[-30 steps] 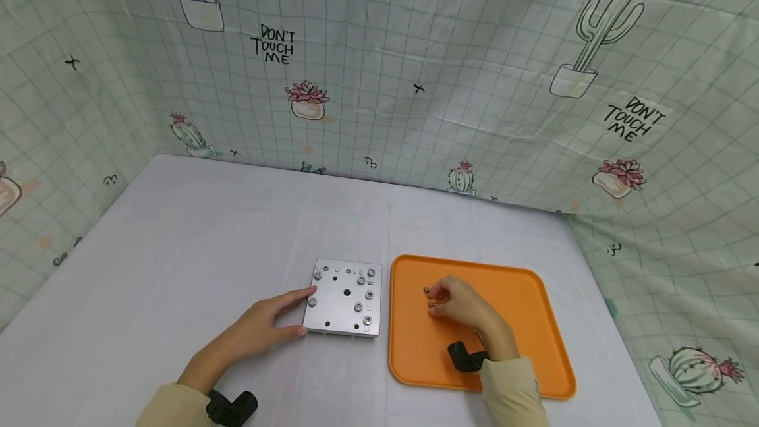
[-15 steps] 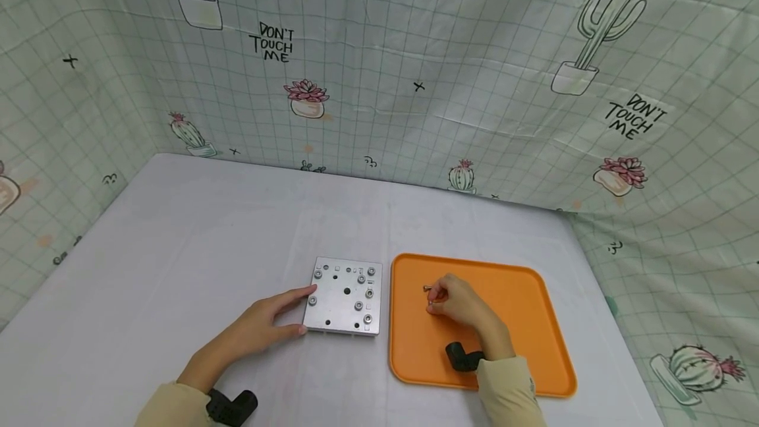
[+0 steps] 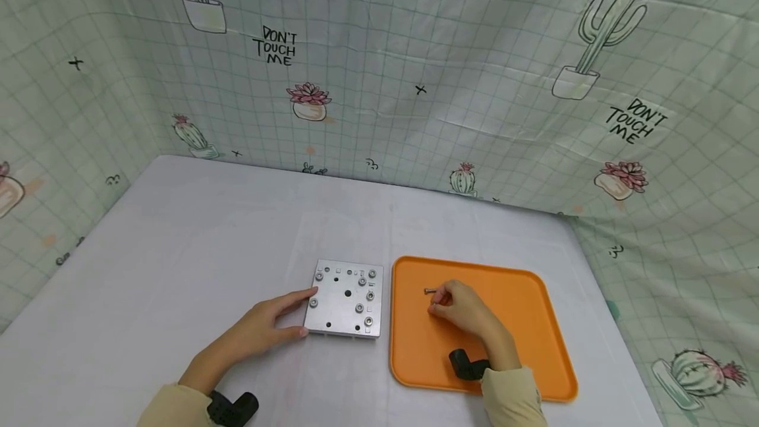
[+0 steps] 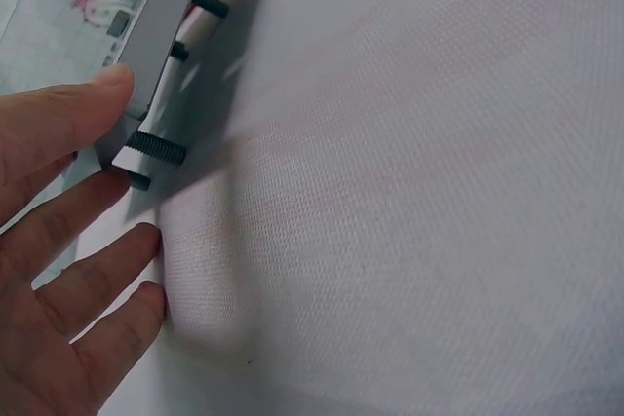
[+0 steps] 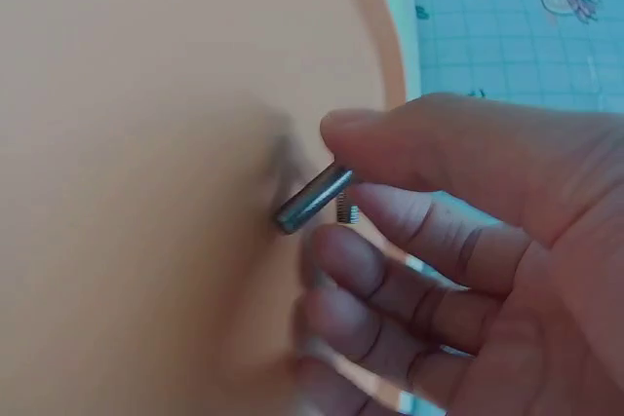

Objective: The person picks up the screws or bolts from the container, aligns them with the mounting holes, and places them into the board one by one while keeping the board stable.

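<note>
With my right hand (image 3: 459, 307) I pinch a small metal screw (image 5: 314, 202) between thumb and index finger, low over the orange tray (image 3: 404, 351); the other 3 fingers curl loosely beneath. A short threaded end shows just beside the pinch, and I cannot tell whether it belongs to the same screw. The other screw (image 3: 429, 290) lies in the tray, right by my fingertips.

The pinched screw should be light, hard and rigid, in no danger of breaking, but its smooth round side may roll or slip between 2 fingertips. I judge the head end the best grip, leaving the thread bare.

My left hand (image 3: 263, 323) is spread, thumb and index fingertip touching the left side of the metal plate (image 3: 336, 310), which sits on the white table (image 3: 261, 229) left of the tray. The plate looks stiff and fairly heavy, its edges slick, so I would steady it by opposite sides, clear of the threaded ends (image 4: 156, 146) poking out underneath. 7 screw heads (image 3: 370, 296) show on its top.
</note>
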Tool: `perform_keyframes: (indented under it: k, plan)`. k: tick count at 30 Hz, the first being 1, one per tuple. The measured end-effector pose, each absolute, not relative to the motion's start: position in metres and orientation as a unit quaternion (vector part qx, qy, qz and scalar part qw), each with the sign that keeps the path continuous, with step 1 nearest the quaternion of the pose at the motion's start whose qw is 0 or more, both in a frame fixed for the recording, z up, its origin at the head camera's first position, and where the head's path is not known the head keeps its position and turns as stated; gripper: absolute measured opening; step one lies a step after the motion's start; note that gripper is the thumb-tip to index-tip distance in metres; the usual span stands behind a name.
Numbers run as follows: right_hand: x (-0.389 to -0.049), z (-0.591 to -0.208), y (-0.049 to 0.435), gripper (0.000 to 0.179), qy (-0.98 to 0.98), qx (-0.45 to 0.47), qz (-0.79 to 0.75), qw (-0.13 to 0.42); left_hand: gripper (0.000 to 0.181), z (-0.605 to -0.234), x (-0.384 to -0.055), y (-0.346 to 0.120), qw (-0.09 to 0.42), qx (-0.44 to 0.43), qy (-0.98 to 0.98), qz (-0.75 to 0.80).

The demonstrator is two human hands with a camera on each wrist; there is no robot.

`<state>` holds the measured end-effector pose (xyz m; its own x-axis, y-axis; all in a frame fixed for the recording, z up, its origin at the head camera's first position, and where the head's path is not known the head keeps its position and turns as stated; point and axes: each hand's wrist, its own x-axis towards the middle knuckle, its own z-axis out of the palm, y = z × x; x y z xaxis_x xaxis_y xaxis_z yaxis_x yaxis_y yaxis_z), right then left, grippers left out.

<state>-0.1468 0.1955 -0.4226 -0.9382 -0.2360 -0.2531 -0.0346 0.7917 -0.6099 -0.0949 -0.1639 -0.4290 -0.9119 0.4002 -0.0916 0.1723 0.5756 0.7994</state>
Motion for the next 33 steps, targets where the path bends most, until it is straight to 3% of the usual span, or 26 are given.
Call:
perform_keyframes:
  k: [15, 26, 33]
  plan:
    - [-0.133, -0.401, 0.180, 0.010, 0.946, -0.040, -0.301, 0.116, 0.063, -0.433, -0.093, -0.164, 0.128, 0.166, 0.877, 0.433]
    - [-0.121, -0.388, 0.151, 0.010, 0.942, -0.086, -0.318, 0.058, 0.062, -0.433, -0.094, -0.163, 0.127, 0.169, 0.877, 0.432]
    - [-0.112, -0.386, 0.136, 0.010, 0.925, -0.143, -0.349, 0.050, 0.062, -0.430, -0.093, -0.163, 0.124, 0.168, 0.878, 0.430]
